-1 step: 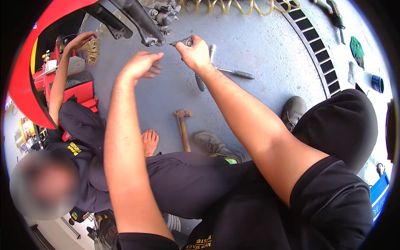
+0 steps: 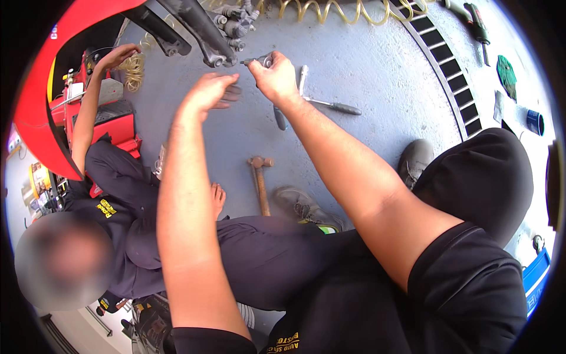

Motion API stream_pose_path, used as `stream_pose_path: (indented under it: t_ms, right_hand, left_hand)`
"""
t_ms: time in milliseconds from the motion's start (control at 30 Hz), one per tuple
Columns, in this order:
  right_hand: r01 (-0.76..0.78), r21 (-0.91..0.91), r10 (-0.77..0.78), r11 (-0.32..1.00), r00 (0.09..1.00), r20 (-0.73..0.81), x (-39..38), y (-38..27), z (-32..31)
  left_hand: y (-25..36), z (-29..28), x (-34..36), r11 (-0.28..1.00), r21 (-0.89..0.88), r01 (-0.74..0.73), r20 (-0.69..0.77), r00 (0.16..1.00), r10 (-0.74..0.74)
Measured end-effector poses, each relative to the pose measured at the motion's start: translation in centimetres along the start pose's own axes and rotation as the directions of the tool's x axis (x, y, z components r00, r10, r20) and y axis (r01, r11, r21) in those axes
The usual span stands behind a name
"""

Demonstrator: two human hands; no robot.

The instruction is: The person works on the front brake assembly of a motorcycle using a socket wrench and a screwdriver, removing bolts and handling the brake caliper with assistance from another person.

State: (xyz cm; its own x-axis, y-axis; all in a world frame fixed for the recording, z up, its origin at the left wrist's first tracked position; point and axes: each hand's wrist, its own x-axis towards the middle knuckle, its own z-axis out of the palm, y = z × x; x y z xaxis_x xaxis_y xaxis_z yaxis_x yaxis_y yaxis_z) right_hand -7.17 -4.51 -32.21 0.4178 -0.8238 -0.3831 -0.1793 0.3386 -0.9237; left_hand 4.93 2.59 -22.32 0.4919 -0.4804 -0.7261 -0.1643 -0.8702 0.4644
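Grey metal piece [image 2: 267,61] is closed in your right hand [image 2: 275,78], thumb on it, tip out to the left, just beside the lower end of the black arm [image 2: 197,30]; can't tell if they touch. Change: your left hand [image 2: 211,91] has shifted right, so the gap between your hands is smaller. It's empty, fingers loosely spread, slightly blurred. Meaning: the right alone carries the piece, the left is free close by. On the floor [image 2: 365,76]: black-handled ratchet [image 2: 337,107] near your right wrist, hammer [image 2: 263,192] just beside a shoe [image 2: 298,203]. Containers: blue can [image 2: 535,121] toward the floor's right edge, past the drain grate [image 2: 451,68], contents not visible. Blue box [image 2: 536,276] at lower right, partly cut off; can't see inside.
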Motion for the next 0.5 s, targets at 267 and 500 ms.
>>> stream_pose_path:
  t_ms: [267,500]
  right_hand:
    - [-0.046,0.418,0.128,0.907,0.977,-0.17,1.7,-0.2,2.7]
    - [-0.12,0.461,0.201,0.879,0.971,-0.132,-0.1,-1.2,3.7]
  left_hand:
    - [-0.5,5.3,4.2,0.569,-0.8,-0.19,-0.174,0.981,0.084]
    - [-2.2,4.2,5.9,0.407,-0.899,-0.159,-0.1,0.981,0.164]
